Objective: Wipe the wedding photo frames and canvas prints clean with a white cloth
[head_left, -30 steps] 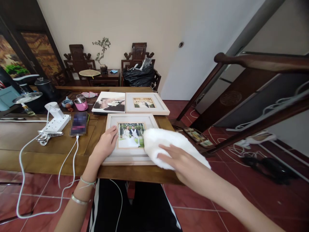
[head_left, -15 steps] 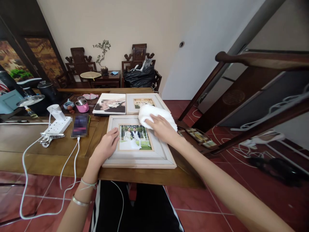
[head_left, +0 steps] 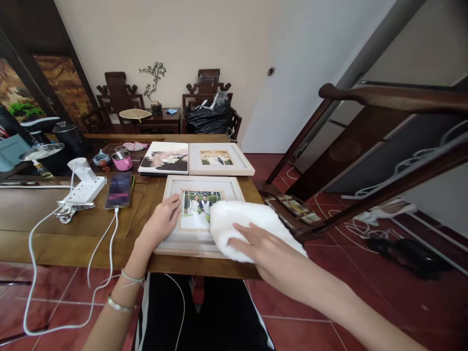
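Note:
A white picture frame (head_left: 171, 243) with a photo of a couple on grass lies flat at the front edge of the wooden table. My left hand (head_left: 164, 217) grips its left side, fingers over the border. A fluffy white cloth (head_left: 252, 214) is bunched under my right hand (head_left: 256, 243), which is closed on it. The cloth covers the frame's right side and part of the photo, and hangs past the table corner. Behind it lies a second white frame (head_left: 243, 163) with a photo, beside a photo album (head_left: 164, 158).
A phone (head_left: 119, 191) on a white cable and a power strip (head_left: 86, 191) lie to the left. Behind them are a pink cup (head_left: 122, 160) and a pot lid (head_left: 42, 152). A wooden chair (head_left: 387, 100) stands close on the right.
My right hand has drawn the cloth from the frame's upper right corner down toward me, uncovering the second frame's photo. My left hand stays on the frame's left side.

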Demonstrator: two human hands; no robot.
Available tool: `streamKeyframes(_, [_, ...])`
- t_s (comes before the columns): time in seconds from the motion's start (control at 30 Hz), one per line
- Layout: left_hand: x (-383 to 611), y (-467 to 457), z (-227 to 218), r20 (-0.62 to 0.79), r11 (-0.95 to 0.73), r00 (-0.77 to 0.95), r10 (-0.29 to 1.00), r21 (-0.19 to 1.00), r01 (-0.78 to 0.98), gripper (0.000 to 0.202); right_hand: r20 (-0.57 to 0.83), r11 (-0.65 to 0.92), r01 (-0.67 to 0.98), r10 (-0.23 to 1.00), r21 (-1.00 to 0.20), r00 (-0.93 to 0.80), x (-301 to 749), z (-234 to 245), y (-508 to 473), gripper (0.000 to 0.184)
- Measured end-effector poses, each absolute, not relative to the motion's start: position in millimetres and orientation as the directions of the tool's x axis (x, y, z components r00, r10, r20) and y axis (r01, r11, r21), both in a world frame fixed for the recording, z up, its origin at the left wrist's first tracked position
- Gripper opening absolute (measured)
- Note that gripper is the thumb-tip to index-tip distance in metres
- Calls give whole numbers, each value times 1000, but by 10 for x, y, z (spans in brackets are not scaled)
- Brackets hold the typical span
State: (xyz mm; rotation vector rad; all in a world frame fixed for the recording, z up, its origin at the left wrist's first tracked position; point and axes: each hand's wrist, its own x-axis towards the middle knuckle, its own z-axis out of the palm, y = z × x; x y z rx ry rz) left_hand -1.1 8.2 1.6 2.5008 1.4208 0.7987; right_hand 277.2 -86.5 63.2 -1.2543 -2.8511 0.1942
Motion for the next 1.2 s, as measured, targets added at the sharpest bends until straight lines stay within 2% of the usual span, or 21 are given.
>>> streamKeyframes(0.1, [-16, 77, 6, 371, -537, 407, 835, 386, 750, 36, 70, 625, 779, 780, -40, -622, 2674, 465, -437, 70])
streamKeyframes(0.23, [-20, 65, -9, 367, -537, 409, 835, 386, 750, 39, 192, 513, 858, 843, -6, -503, 2556, 349, 194, 67])
streamKeyframes(0.3, [-18, 62, -14, 363, -533, 407, 839, 389, 752, 40, 181, 506, 862, 845, 27, -503, 2505, 352, 352, 67])
streamKeyframes(0.43, [-12, 62, -20, 338, -513, 399, 852, 391, 764, 40, 61, 589, 803, 801, 89, -595, 2446, 405, 203, 65])
streamKeyframes(0.5, [-7, 61, -23, 320, -497, 391, 863, 395, 773, 41, 2, 624, 780, 781, 51, -625, 2462, 477, -59, 65])
streamKeyframes(0.63, [3, 55, -30, 287, -465, 374, 882, 400, 790, 42, -124, 675, 729, 718, -113, -685, 2554, 717, -671, 68])
streamKeyframes(0.73, [3, 57, -40, 282, -461, 372, 884, 399, 793, 42, -170, 676, 708, 688, -204, -705, 2571, 829, -941, 70])
streamKeyframes(0.83, [-3, 66, -51, 290, -467, 375, 881, 399, 789, 41, -117, 674, 709, 702, -209, -702, 2521, 737, -883, 72])
streamKeyframes(0.93, [-7, 72, -50, 295, -475, 381, 876, 394, 787, 40, 3, 656, 746, 751, -118, -660, 2473, 511, -503, 73])
streamKeyframes(1.0, [-7, 68, -40, 293, -479, 387, 874, 390, 786, 40, 93, 601, 798, 798, -40, -596, 2461, 383, -151, 70])
streamKeyframes(1.07, [-5, 60, -26, 286, -477, 389, 876, 391, 787, 40, 173, 541, 841, 829, -11, -531, 2452, 314, 181, 71])
streamKeyframes(1.13, [-4, 55, -15, 282, -472, 385, 879, 395, 788, 40, 194, 522, 853, 838, -9, -511, 2429, 297, 406, 73])
streamKeyframes(1.2, [-2, 56, -9, 281, -471, 384, 879, 400, 786, 41, 154, 558, 829, 821, -11, -550, 2394, 310, 461, 74])
